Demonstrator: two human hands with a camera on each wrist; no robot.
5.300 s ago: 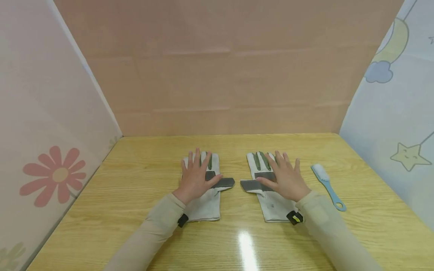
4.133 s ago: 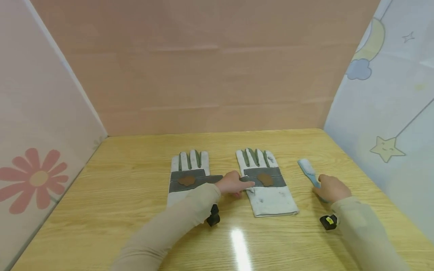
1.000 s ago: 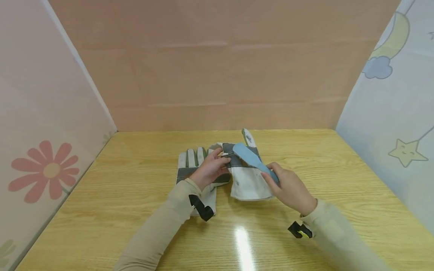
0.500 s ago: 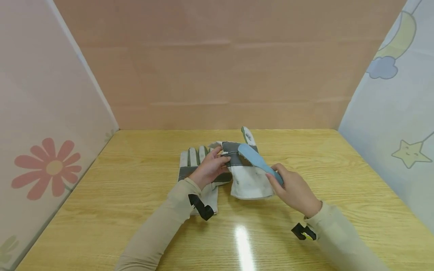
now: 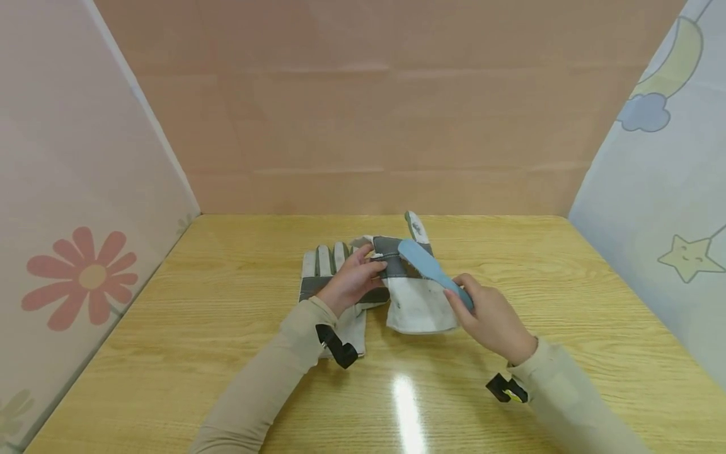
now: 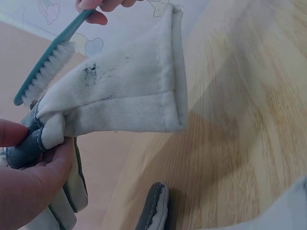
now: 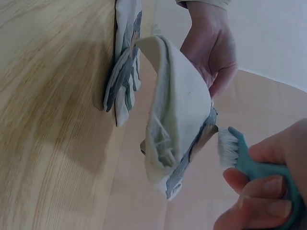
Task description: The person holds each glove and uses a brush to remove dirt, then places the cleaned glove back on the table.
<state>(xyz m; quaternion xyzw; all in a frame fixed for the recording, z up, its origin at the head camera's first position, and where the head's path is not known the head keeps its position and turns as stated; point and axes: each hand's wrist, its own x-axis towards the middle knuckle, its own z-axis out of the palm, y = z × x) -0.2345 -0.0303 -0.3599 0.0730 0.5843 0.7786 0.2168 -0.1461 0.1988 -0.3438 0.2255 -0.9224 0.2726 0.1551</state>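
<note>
My left hand [image 5: 351, 282] grips a white and grey work glove [image 5: 421, 306] by its thumb side, raised above the table. In the left wrist view the glove's cuff [image 6: 129, 81] points to the right and carries dark smudges. My right hand [image 5: 492, 320] holds a blue brush [image 5: 422, 260] by its handle, fingers curled round it. The white bristles [image 7: 228, 147] face the glove's grey band, close to a brown patch [image 7: 203, 140] there. A second glove [image 5: 350, 329] of the same kind lies on the table, partly hidden under my left hand and forearm.
The wooden table [image 5: 227, 277] ends at a plain pinkish back wall [image 5: 374, 126]. Side panels with a printed flower [image 5: 91, 277] and a printed star [image 5: 689, 257] stand left and right. A black strap mount sits at each wrist.
Earlier both hands lay flat on the two gloves. Since then my right hand has picked up the brush and my left has lifted the right-hand glove. Lately the brush has shifted slightly over the glove.
</note>
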